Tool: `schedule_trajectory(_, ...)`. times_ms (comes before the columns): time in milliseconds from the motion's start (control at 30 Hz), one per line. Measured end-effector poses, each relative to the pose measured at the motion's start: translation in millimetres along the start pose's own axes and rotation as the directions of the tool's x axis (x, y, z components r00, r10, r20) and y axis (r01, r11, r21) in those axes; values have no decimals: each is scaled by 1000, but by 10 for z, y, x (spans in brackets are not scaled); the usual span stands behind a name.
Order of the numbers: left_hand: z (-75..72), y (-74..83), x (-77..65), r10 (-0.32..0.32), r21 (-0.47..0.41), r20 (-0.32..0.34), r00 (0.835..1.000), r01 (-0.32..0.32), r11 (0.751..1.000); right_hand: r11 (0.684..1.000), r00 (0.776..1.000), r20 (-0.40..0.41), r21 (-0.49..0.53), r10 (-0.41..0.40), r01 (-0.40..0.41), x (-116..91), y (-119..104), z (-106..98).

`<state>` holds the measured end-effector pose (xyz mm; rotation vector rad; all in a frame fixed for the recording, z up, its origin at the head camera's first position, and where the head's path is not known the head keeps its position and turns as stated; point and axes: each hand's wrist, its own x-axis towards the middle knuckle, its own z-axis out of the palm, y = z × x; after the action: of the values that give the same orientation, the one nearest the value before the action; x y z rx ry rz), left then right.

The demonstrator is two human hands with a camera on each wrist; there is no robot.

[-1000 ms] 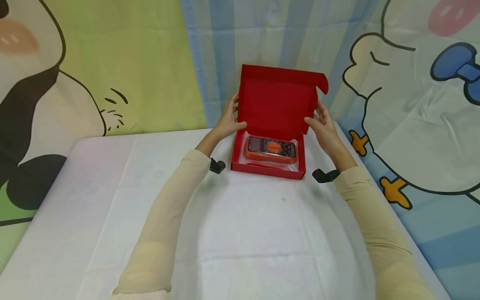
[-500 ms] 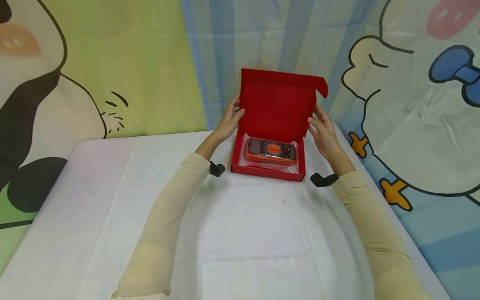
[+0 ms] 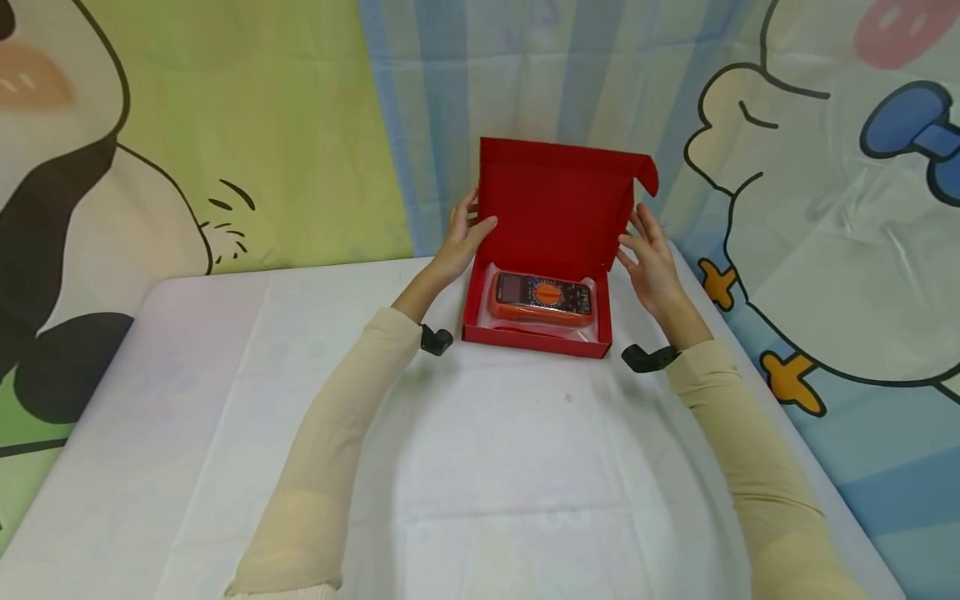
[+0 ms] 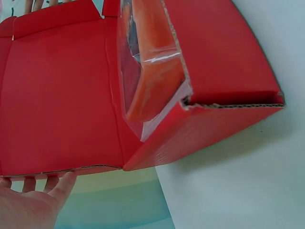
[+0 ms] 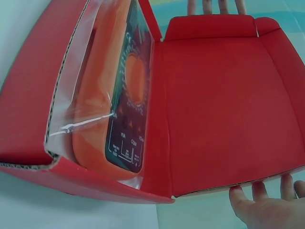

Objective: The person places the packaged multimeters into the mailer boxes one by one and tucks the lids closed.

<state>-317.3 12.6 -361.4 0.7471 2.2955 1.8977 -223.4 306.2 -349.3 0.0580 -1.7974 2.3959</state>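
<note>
A red cardboard box (image 3: 537, 345) lies on the table with its lid (image 3: 555, 208) raised at the back. Inside it, wrapped in clear plastic, is an orange digital multimeter (image 3: 517, 312) with a black face and an orange dial (image 5: 135, 78). My left hand (image 3: 453, 250) is at the lid's left side, its fingertips touching the edge from outside, as the left wrist view shows. On the opposite side, my right hand (image 3: 651, 275) touches the lid's right edge with extended fingertips. Neither hand has its fingers curled round the cardboard.
A white cloth covers the table (image 3: 510, 467). Cartoon-printed fabric (image 3: 300, 142) hangs close behind the box and along the right side. A black wrist camera (image 3: 437, 339) sits on the left wrist, and another camera (image 3: 648, 358) on the right.
Both thumbs have shifted from lower on the lid's face to its side edges, the left one higher up. The lid's top edge sits slightly lower. The multimeter stays put.
</note>
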Motion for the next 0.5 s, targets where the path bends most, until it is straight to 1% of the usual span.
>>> schedule_trajectory(233,-2,-2,-35,-16,-28,-15,1000,16,999,999,999,35,44,-22,21,-14,12,6)
schedule_trajectory(500,-2,14,-77,-22,-19,-16,1000,21,1000,1000,1000,9,4,-22,22,-77,45,34)
